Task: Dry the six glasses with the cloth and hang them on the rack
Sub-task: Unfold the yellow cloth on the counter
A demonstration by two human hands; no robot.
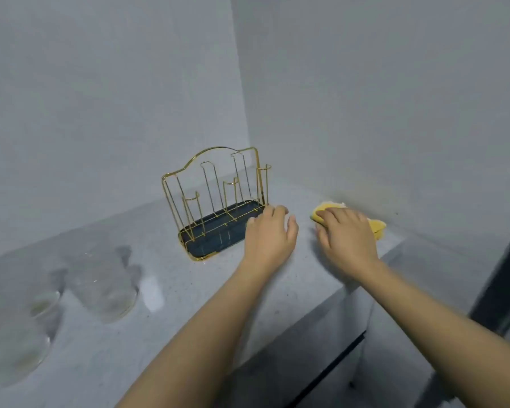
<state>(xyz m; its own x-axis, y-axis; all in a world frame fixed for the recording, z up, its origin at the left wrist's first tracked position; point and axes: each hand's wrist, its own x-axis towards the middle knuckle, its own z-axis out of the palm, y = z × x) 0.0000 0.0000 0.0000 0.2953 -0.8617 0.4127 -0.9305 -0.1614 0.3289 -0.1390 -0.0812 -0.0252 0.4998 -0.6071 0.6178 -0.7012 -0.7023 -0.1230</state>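
I see the gold wire rack [215, 201] standing at about twelve o'clock on the grey counter [171, 304], in the corner where two grey walls meet. Its pegs are bare, and a dark tray sits in its base. My left hand [270, 234] reaches forward with fingers spread and relaxed, its fingertips at the near right end of the rack's tray; I cannot tell whether they actually touch it. My right hand [346, 234] lies at about one o'clock, palm down on the yellow cloth [326, 209], fingers bent over its left edge, with yellow folds showing beyond the knuckles and past the wrist side. The two hands are near each other but apart. The glasses [71, 290] stand grouped at about nine o'clock, well apart from the rack, clear and blurred, so I cannot count them surely. A dark vertical edge shows at three o'clock.
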